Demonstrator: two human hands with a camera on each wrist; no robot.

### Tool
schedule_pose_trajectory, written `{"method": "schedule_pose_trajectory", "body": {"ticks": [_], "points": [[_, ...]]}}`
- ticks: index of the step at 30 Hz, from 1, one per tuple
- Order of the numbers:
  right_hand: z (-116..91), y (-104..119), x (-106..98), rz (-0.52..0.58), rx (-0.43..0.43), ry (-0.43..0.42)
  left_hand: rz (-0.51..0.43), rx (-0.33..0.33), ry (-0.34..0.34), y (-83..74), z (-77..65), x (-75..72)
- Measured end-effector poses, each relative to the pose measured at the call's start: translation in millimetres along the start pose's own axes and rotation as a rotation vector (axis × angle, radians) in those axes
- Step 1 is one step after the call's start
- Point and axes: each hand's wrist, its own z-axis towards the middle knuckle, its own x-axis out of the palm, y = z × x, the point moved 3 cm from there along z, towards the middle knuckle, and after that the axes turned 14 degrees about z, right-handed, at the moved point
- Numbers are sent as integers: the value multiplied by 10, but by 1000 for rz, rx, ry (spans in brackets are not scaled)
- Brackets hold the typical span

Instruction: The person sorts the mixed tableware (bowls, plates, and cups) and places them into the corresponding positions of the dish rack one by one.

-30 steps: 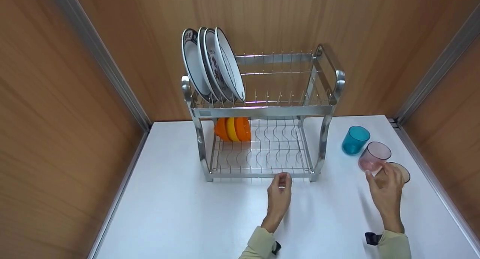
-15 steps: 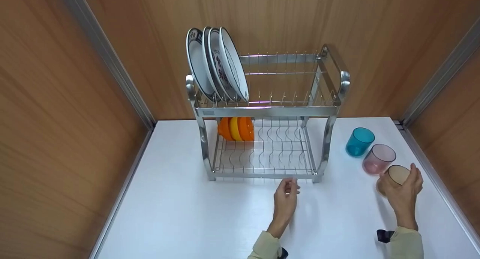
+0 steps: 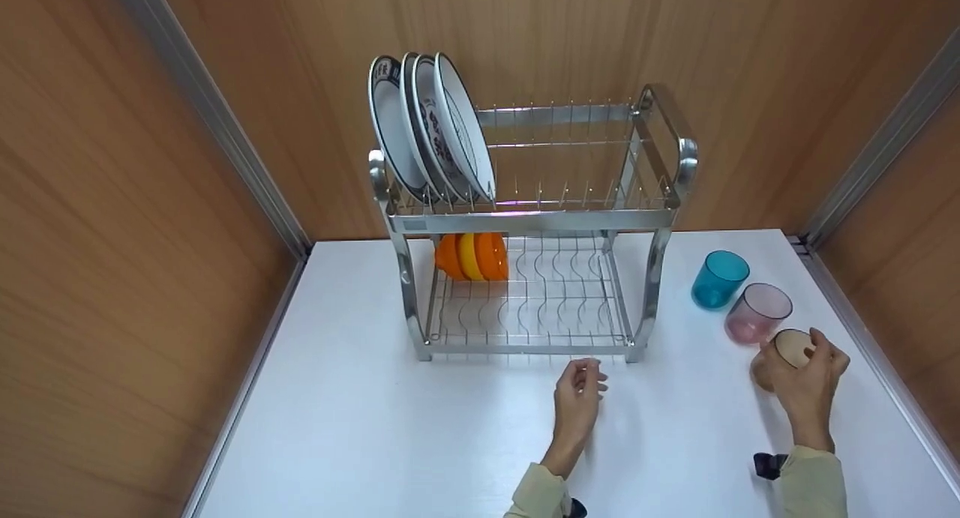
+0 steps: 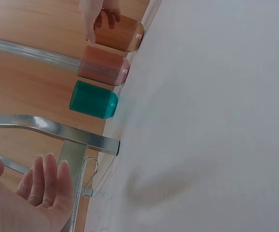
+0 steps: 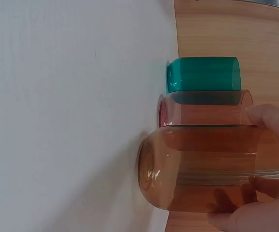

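At the right of the head view my right hand (image 3: 808,387) grips an amber tumbler (image 3: 766,372) near its rim. The right wrist view shows the amber tumbler (image 5: 207,169) with its base close to the white tabletop, and some fingers (image 5: 219,220) by its mouth. Just behind it stand a pink tumbler (image 3: 754,319) and a teal tumbler (image 3: 718,282). My left hand (image 3: 576,409) hovers in front of the dish rack, fingers loosely bent, holding nothing. In the left wrist view, this left hand (image 4: 38,203) lies by the rack's leg.
A two-tier metal dish rack (image 3: 532,223) stands at the back centre. Several patterned plates (image 3: 465,136) lean at the left of its upper tier. Orange and yellow bowls (image 3: 491,257) are nested on the lower tier. Wooden panels (image 3: 562,38) enclose the white table (image 3: 360,428).
My right hand has moved right from beside the pink tumbler and taken hold of the amber tumbler. The left hand has drawn slightly back from the rack's front edge, toward the right.
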Motion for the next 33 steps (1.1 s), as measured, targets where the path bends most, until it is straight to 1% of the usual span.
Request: {"method": "schedule_pose_trajectory", "body": {"ticks": [4, 6, 9, 13, 14, 15, 19, 20, 22, 26, 30, 33], "points": [[-139, 25, 46, -1, -11, -6, -15, -5, -3, -2, -34, 15], [-217, 38, 84, -7, -16, 10, -24, -17, 5, -1, -45, 32], [-326, 72, 167, -9, -48, 37, -47, -36, 12, 0, -43, 60], [-450, 107, 274, -16, -88, 65, -69, -65, 5, -7, -50, 104], [-478, 114, 297, -11, -93, 72, -76, -72, 4, -50, -76, 99], [-507, 121, 323, -2, -100, 75, -82, -81, 3, -94, -101, 92], [-617, 166, 423, 42, -134, 86, -103, -123, -1, -124, -130, 123], [-646, 186, 445, 53, -144, 88, -110, -125, 1, -129, -133, 127], [-698, 220, 483, 70, -163, 92, -125, -137, -4, -49, -100, 176], [-786, 263, 553, 97, -186, 113, -158, -138, -23, -31, -109, 213], [-882, 292, 631, 149, -217, 145, -165, -132, -30, -38, -136, 252], [-963, 329, 701, 190, -244, 168, -167, -140, -27, -50, -152, 279]]}}
